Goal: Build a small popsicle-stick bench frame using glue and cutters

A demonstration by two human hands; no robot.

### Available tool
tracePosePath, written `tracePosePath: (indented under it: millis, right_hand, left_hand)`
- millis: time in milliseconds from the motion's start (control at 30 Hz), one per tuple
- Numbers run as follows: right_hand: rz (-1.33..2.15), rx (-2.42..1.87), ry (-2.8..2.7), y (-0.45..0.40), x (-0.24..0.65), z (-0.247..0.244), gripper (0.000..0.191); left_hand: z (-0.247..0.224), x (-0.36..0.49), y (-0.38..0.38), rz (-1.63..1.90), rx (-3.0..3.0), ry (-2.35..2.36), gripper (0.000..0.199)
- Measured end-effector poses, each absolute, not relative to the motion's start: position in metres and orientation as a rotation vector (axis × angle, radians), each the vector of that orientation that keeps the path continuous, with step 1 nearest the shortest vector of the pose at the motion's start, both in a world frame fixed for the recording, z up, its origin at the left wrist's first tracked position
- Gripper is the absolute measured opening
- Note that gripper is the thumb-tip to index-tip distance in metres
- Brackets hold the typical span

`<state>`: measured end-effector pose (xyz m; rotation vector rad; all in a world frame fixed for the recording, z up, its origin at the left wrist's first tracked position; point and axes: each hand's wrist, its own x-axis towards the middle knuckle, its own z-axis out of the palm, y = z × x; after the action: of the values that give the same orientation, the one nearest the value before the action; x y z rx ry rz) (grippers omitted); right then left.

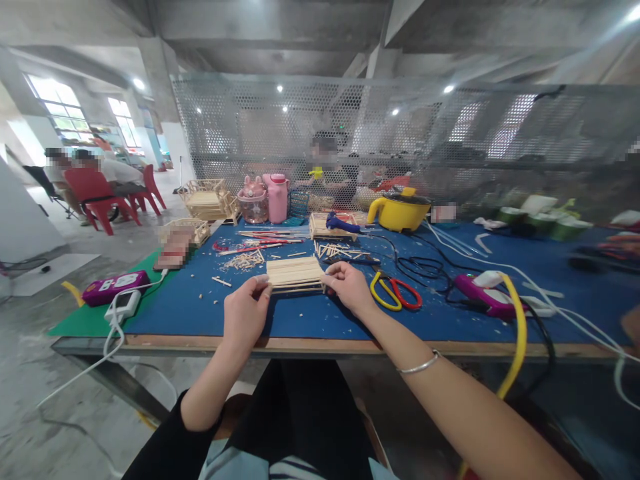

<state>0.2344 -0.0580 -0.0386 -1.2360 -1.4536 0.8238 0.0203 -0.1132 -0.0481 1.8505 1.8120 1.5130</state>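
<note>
Between my two hands is a small craft-stick platform [295, 272], with pale sticks side by side on top and thin rails beneath. My left hand [249, 308] pinches its left end, and my right hand [349, 287] grips the right end by the near corner. Scissors with one yellow and one red handle loop [406, 295] lie right of my right hand. Behind the platform are cut stick pieces [333, 251] and a pile of short scraps [243, 260]. A blue glue gun [343, 223] rests on another stick frame [319, 227] farther back.
A yellow electric pot [404, 212], a pink bottle [277, 200] and a perforated metal screen [225, 127] stand at the back. Purple power strips [480, 293] and loose cables lie right and left. Finished-looking stick models [207, 200] sit back left. People are seated beyond.
</note>
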Motion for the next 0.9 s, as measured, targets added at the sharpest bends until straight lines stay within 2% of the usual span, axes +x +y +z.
tracePosePath:
  millis: [400, 533, 667, 900]
  right_hand:
    - [0.91, -1.213, -1.341, -0.054, 0.237, -0.04, 0.032]
    - [0.895, -1.22, -1.292, -0.052, 0.241, -0.042, 0.031]
    - [0.893, -1.196, -1.375, -0.054, 0.241, -0.043, 0.02]
    - [0.867, -1.161, -1.475, -0.056, 0.239, -0.046, 0.017]
  left_hand:
    - [-0.049, 0.028, -0.108, 1.502, 2.27, 1.84, 0.026]
    - [-0.035, 0.037, -0.102, 1.312, 2.608, 1.69, 0.022]
    - [-0.024, 0.044, -0.096, 1.102, 2.764, 1.648, 0.015]
    - [-0.03, 0.044, -0.087, 0.857, 2.935, 1.594, 0.02]
